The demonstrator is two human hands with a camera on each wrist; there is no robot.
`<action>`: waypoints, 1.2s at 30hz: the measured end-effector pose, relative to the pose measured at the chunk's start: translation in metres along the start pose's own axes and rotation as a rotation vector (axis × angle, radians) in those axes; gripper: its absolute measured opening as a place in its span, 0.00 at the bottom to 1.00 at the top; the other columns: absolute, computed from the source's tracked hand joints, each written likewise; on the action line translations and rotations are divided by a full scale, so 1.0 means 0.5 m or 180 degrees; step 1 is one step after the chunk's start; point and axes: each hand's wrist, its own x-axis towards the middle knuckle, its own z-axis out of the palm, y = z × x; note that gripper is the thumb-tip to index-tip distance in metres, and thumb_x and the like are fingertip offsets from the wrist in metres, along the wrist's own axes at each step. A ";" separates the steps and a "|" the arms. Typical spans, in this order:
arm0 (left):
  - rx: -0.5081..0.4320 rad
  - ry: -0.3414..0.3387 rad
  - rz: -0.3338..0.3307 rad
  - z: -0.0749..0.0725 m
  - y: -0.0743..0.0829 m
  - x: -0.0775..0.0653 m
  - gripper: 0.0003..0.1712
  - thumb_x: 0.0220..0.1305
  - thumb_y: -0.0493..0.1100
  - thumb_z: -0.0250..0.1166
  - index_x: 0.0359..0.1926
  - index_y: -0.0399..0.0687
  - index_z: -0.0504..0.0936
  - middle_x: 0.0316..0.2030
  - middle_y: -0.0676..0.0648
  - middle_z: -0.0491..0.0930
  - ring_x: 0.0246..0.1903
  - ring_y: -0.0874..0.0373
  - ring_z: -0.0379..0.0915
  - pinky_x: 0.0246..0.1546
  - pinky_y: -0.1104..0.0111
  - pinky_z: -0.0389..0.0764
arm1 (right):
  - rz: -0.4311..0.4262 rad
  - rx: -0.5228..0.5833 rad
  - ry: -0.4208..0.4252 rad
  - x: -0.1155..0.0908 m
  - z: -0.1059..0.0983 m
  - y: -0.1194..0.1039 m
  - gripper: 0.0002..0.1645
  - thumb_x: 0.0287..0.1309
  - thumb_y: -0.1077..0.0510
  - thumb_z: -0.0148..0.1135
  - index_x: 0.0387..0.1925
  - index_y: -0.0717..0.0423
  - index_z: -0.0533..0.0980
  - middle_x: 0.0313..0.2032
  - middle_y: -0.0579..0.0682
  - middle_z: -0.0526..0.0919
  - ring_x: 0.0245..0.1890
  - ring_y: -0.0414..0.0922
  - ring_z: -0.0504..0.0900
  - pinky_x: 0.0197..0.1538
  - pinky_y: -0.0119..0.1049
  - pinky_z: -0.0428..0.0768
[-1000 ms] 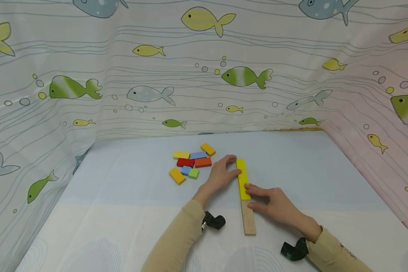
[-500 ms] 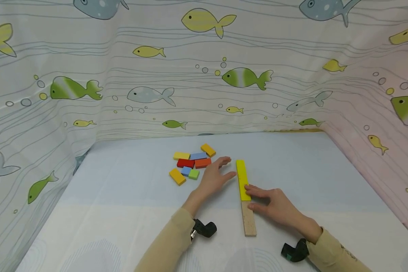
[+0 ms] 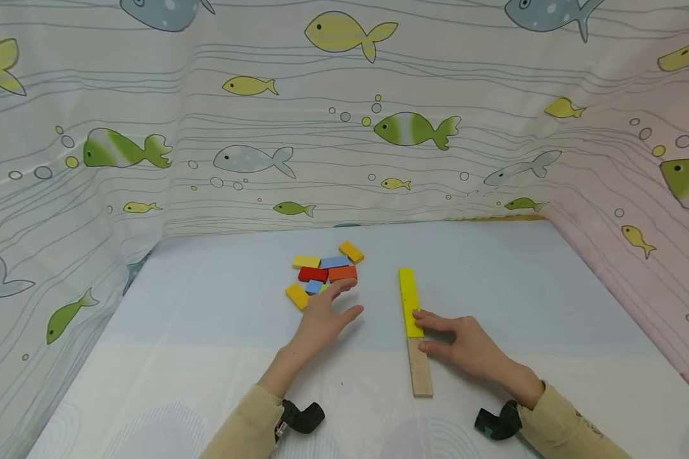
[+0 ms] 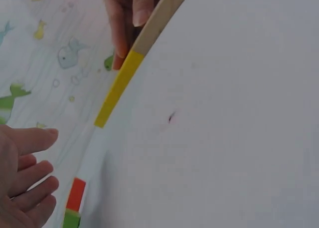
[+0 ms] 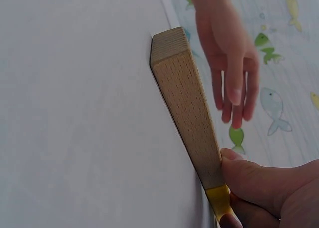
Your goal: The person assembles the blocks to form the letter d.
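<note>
In the head view a bright yellow length of block (image 3: 409, 293) lies end to end with a plain wooden block (image 3: 420, 370), making one straight row. My right hand (image 3: 465, 344) rests at the row's right side, fingertips on the yellow part and thumb against the wood near the joint. My left hand (image 3: 321, 322) holds nothing, its fingers spread, beside a group of small coloured blocks. It overlaps a green block (image 4: 72, 219) and comes close to an orange-red block (image 3: 342, 273).
Also in that group are a red block (image 3: 312, 274), a blue block (image 3: 335, 262), a pale yellow block (image 3: 306, 262) and orange-yellow blocks, one at the back (image 3: 351, 251). The white table cover (image 3: 207, 319) meets a fish-print curtain (image 3: 264, 127) at the back and sides.
My left hand has let go of the far end of the yellow length and moved left and nearer, to the coloured blocks. My right hand and the row have stayed put.
</note>
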 end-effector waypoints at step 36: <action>0.0207 0.0343 -0.0644 -0.160 -0.120 -0.029 0.41 0.57 0.41 0.75 0.69 0.41 0.68 0.65 0.41 0.73 0.64 0.45 0.69 0.67 0.55 0.72 | -0.0052 -0.0128 0.0031 0.002 0.006 0.002 0.30 0.58 0.41 0.69 0.58 0.50 0.81 0.62 0.43 0.79 0.65 0.49 0.75 0.63 0.52 0.76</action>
